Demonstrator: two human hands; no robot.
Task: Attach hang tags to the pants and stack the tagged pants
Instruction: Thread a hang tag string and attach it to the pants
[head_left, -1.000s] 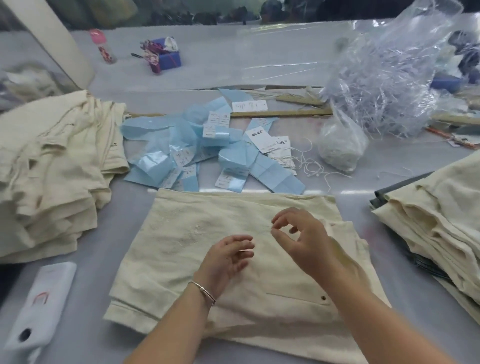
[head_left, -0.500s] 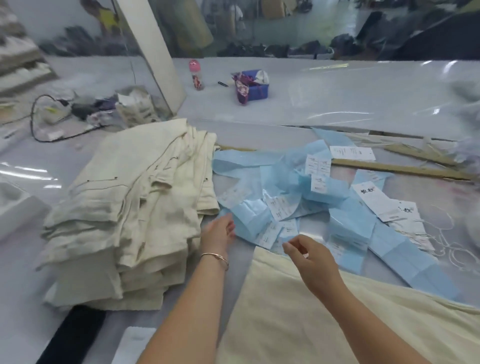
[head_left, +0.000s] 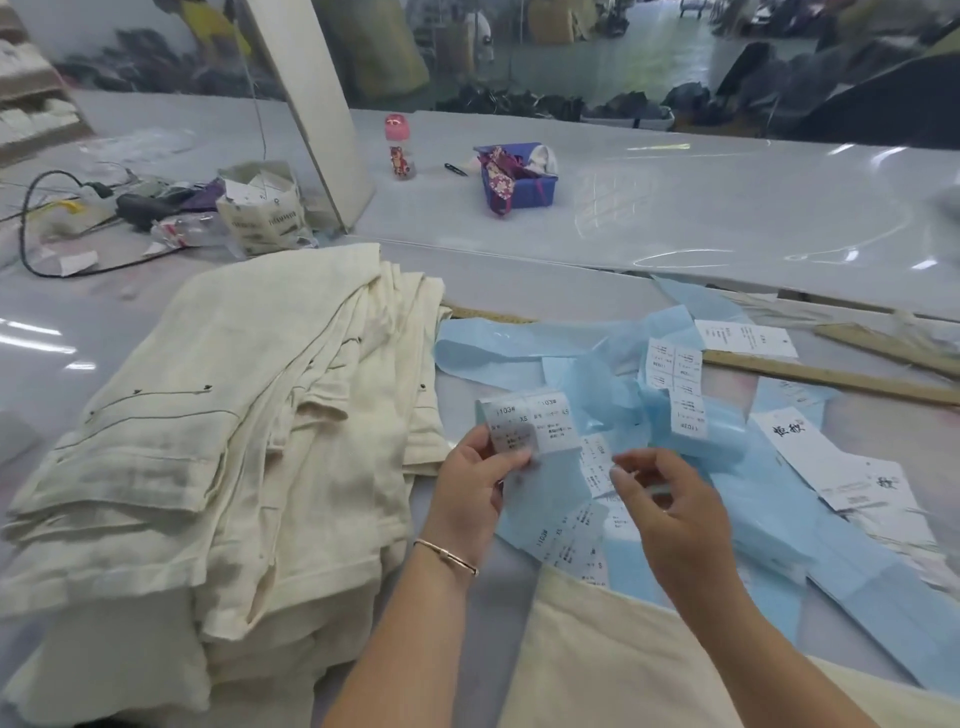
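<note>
Left fingers (head_left: 511, 460): your left hand (head_left: 475, 486) pinches a white size sticker sheet (head_left: 530, 428) by its lower edge, thumb on the printed face, and lifts it clear of the worktop (head_left: 675, 208).
Right fingers (head_left: 621, 475): your right hand (head_left: 670, 512) hovers just beside the sheet with thumb and forefinger curled toward each other; something thin and pale may sit between them, but you cannot tell from here whether they hold anything.
Step in hand: this looks like picking or peeling one label before it goes on a tag. Keep the left pinch low on the sheet so the printing stays readable, and check the size mark before you peel.
How to do it well: bring the right fingertips to a corner of a single label, lift that corner only, and peel slowly so the neighbour does not come with it.
Label pile (head_left: 675, 395): more sticker sheets and blue backing strips (head_left: 498, 348) lie tangled just beyond your hands; do not drag them along.
Hang tags (head_left: 800, 441): white printed cards lie to the right among the blue strips, within reach.
Pants in work (head_left: 623, 660): one cream pair lies flat just below your hands, at the near edge of view.
Pants stack (head_left: 218, 441): folded cream pants sit to your left, touching nothing you hold; whether these are tagged is not visible.
Ruler (head_left: 831, 376): a wooden stick lies behind the tags, well out of the way.
</note>
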